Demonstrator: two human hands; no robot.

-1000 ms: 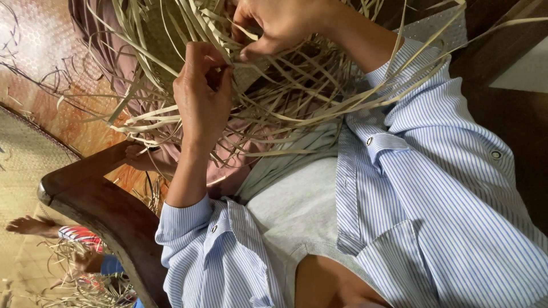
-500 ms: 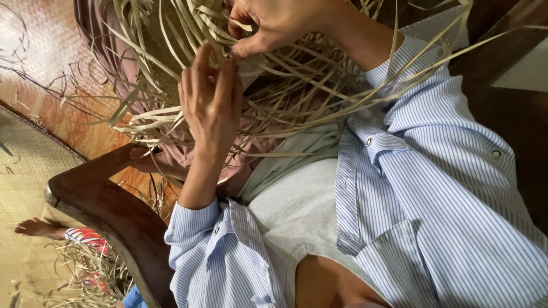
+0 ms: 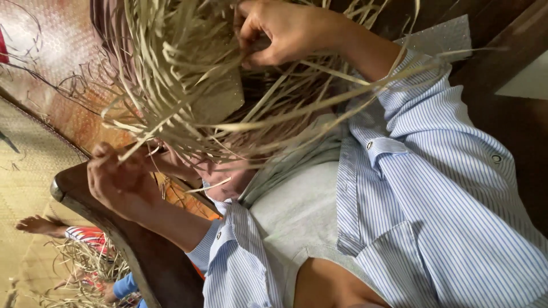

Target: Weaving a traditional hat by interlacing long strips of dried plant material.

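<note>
**Both hands on straw strips, fingers closed**

Head view is rotated. Which hand is left and which right is inferred from the sleeves.

Left hand (image 3: 117,182): low in frame, beside the dark wooden chair arm (image 3: 131,251). Fingers curled almost shut, pinching the end of one pale strip (image 3: 134,149) that runs up into the bundle.

Right hand (image 3: 285,31): top of frame, buried in the loose straw bundle (image 3: 188,85). Fingers bent in tight, thumb against them, gripping several strips; exact count hidden by the straw.

Bundle hangs between the two hands, over the person's lap, strips fanning out across the striped shirt (image 3: 445,188). Another person's bare foot (image 3: 37,225) rests on the woven floor mat (image 3: 23,165), well apart.
</note>
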